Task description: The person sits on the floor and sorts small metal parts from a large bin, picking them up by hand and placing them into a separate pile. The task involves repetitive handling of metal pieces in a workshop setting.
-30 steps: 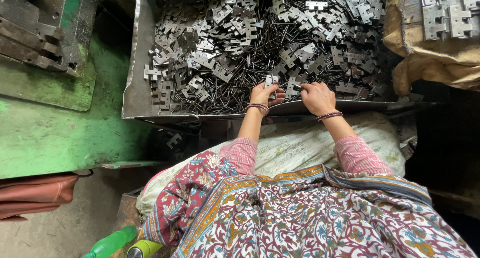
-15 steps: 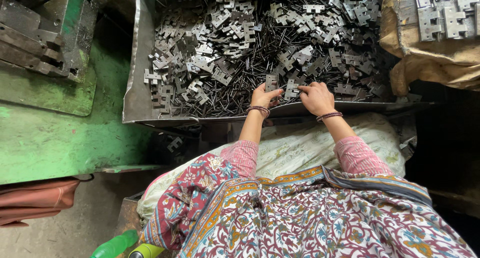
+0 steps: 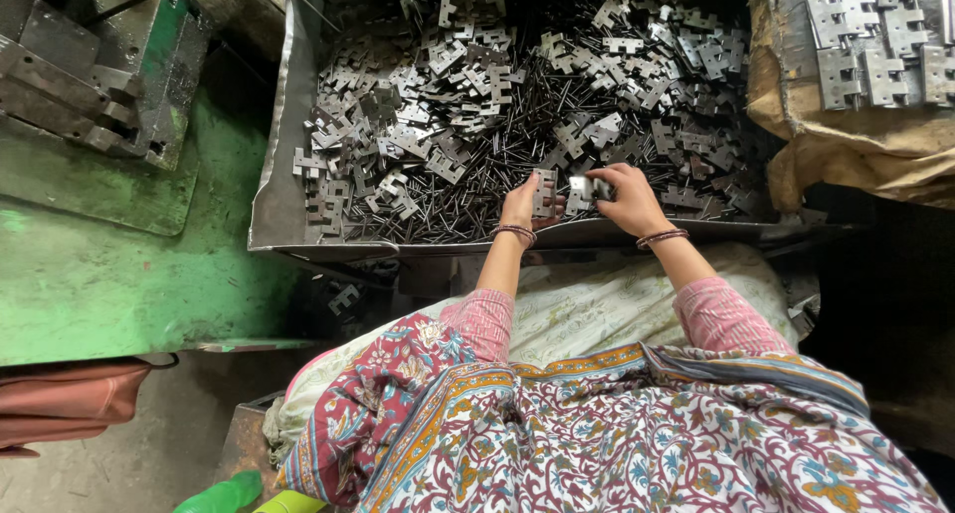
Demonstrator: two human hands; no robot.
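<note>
Since the earlier frame our left hand (image 3: 521,206) has lifted a hinge leaf (image 3: 543,190) upright, fingers closed on it; our right hand (image 3: 625,197) pinches a second leaf (image 3: 582,186) beside it, both hands meeting over the metal tray (image 3: 274,190), near its front edge. Two leaves held; loose leaves and pins (image 3: 517,105) past counting.

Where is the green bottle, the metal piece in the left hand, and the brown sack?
green bottle (image 3: 221,494), head view, on its side near the bottom edge.
metal hinge piece (image 3: 543,191), head view, flat face above the left hand's fingers.
brown sack (image 3: 875,145), head view, folded front wall.
</note>
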